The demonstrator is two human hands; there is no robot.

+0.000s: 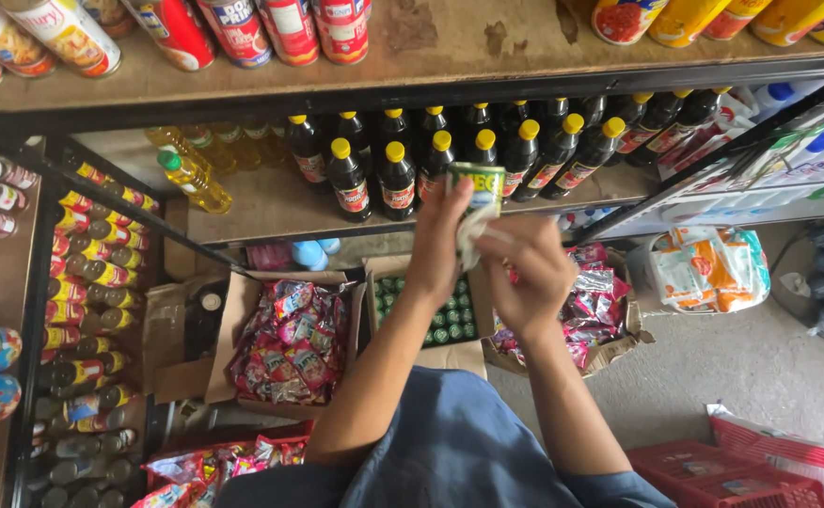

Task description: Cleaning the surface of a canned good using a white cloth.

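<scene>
Left hand fingers clamped around small green can, held up before shelf front edge. Right hand fingers pinched on white cloth touching can's underside.

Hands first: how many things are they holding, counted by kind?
green can, in the left hand: 1
white cloth, in the right hand: 1
Total: 2
</scene>
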